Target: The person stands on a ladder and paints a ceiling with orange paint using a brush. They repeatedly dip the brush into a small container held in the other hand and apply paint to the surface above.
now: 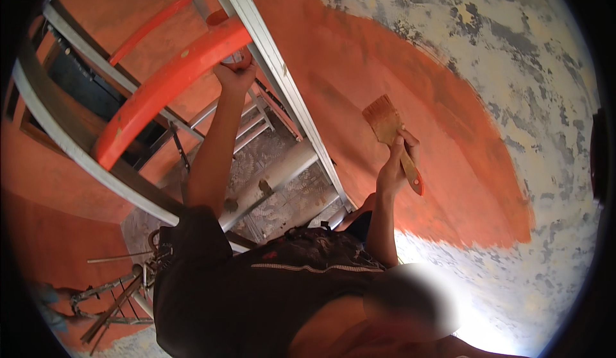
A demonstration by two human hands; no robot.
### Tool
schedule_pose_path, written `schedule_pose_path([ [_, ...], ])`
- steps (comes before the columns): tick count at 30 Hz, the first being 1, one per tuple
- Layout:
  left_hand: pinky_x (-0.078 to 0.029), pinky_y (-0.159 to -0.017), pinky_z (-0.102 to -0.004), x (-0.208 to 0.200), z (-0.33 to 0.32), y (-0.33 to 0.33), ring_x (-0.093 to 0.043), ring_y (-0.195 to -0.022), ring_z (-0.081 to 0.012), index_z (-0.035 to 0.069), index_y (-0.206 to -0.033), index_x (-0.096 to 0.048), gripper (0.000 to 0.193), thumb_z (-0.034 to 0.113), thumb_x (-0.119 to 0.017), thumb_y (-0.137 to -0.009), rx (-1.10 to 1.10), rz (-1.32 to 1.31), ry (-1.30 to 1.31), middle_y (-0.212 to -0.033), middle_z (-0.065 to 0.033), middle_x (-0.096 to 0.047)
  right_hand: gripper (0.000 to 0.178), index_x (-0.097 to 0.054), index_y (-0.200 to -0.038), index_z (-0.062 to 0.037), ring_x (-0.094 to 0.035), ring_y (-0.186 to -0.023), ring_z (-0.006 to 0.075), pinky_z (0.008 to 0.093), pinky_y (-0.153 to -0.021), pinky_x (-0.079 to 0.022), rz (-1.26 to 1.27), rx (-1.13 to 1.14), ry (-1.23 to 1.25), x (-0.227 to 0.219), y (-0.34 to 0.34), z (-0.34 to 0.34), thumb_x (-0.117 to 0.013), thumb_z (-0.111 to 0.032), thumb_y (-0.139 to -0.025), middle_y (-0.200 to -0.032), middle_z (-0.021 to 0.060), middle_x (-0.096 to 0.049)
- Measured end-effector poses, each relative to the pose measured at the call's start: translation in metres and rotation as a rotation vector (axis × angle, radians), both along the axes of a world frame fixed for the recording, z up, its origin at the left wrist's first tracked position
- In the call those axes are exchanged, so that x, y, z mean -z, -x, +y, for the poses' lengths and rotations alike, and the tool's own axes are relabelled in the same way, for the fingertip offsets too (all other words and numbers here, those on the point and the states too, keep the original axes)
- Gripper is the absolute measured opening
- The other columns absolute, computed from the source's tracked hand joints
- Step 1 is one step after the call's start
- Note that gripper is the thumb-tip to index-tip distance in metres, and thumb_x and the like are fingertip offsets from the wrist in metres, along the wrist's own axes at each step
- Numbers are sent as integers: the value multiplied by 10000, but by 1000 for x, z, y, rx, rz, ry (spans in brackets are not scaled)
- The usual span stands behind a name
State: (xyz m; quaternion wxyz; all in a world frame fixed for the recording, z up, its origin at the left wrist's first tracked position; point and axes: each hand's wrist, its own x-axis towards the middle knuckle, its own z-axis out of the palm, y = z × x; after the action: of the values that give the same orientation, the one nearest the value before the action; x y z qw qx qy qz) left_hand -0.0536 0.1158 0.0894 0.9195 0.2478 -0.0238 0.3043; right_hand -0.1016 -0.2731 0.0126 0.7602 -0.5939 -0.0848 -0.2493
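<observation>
A wide flat paintbrush (pixel 385 122) with orange-stained bristles and a wooden, red-tipped handle is in my right hand (pixel 396 161). My fingers wrap its handle, and the bristles point up and to the left in front of the orange-painted wall (pixel 443 133). My left hand (pixel 236 77) is raised among the metal ladder's rails, closed around a small container (pixel 238 57) with a label. The ladder's thick red crosspiece (pixel 160 82) hides much of that container. What is inside it cannot be made out clearly.
Silver ladder rails (pixel 282 69) run close to my left arm. Grey and cream patchy wall (pixel 545 69) borders the orange paint on the right. Below are a patterned floor (pixel 256 152), a pale round beam (pixel 276 181) and a metal frame with sticks (pixel 115 294) at lower left.
</observation>
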Motion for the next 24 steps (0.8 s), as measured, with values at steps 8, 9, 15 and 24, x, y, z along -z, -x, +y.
schedule_pose_path([
  [8, -510, -971, -441, 19, -4, 64, -566, -1135, -311, 97, -1303, -547, 501, 383, -588, -894, -41, -80, 261, -1229, -125, -580, 204, -620, -1130, 26, -585, -1131, 220, 378, -971, -511, -28, -14, -49, -2, 5, -28, -523, -132, -1044, -1207, 142, -601],
  [9, -526, -948, -445, 23, -9, 72, -540, -1149, -341, 77, -1311, -537, 537, 371, -604, -867, -80, -78, 247, -1252, -146, -555, 215, -617, -1136, 27, -580, -1148, 228, 393, -974, -523, -26, -18, -35, 0, 6, -31, -507, -135, -1048, -1226, 148, -590],
  [15, -553, -908, -429, 16, -36, 117, -509, -1156, -370, 47, -1319, -527, 576, 370, -609, -850, -34, -91, 362, -1258, -185, -523, 156, -645, -1096, -12, -531, -1250, 297, 439, -1042, -437, -131, 0, 68, 0, 4, -39, -531, -87, -1020, -1213, 184, -601],
  [24, -561, -878, -426, 21, -88, 170, -511, -1180, -369, 45, -1355, -484, 653, 492, -577, -888, 29, -89, 344, -1294, -193, -507, 230, -654, -1089, 10, -555, -1232, 286, 424, -1042, -457, -205, -115, 207, -16, 1, -39, -490, -144, -1041, -1284, 180, -589],
])
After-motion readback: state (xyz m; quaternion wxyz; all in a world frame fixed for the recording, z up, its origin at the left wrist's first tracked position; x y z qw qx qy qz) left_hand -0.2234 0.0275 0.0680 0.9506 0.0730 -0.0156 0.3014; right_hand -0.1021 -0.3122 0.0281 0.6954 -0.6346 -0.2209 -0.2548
